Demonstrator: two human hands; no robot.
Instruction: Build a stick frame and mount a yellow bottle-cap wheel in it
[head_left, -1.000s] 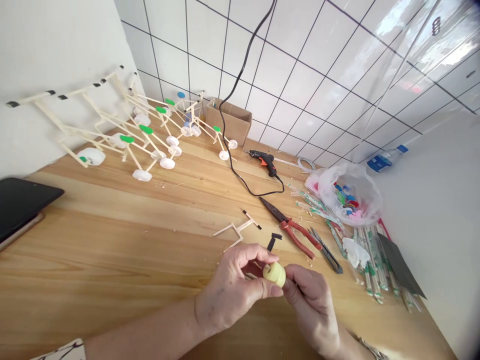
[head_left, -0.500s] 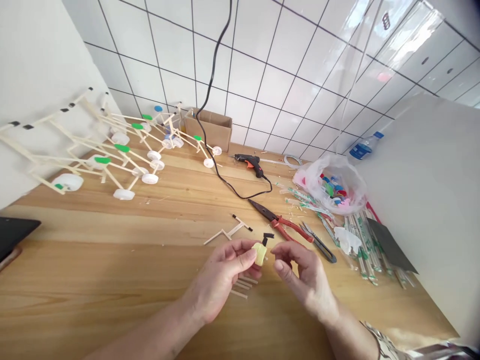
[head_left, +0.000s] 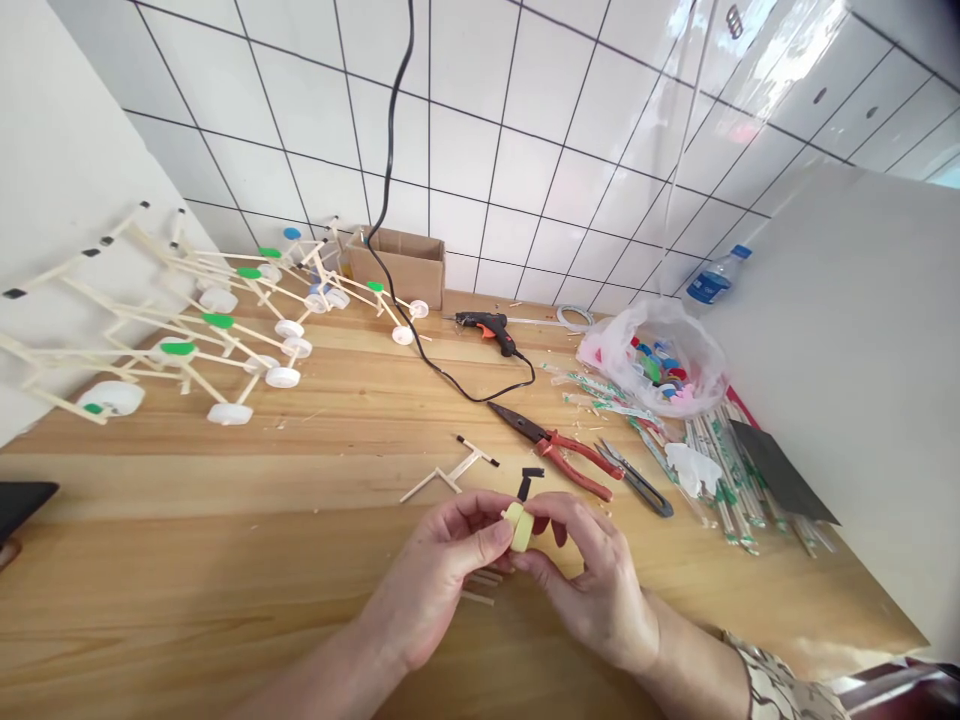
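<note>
Just above the middle of the wooden table, my left hand point(head_left: 457, 550) pinches a small pale yellow round piece point(head_left: 519, 527) that looks like a bottle cap. My right hand point(head_left: 589, 570) grips its right side between thumb and fingers. Behind the fingertips lie small black strips point(head_left: 530, 478). Thin wooden sticks point(head_left: 480, 598) show partly under my left hand. Beyond it rests a small stick frame point(head_left: 454, 468) with black-tipped ends.
Stick models point(head_left: 225, 350) with white wheels stand at the left. A glue gun point(head_left: 491, 330), red-handled pliers point(head_left: 559, 450) and snips point(head_left: 637, 480) lie ahead. A bag of caps point(head_left: 652, 350), wrapped sticks point(head_left: 731, 490), a cardboard box point(head_left: 405, 265) and a bottle point(head_left: 716, 280) are farther back.
My right hand has moved left and closed on the yellow piece, which my left hand still holds. The camera view has shifted slightly.
</note>
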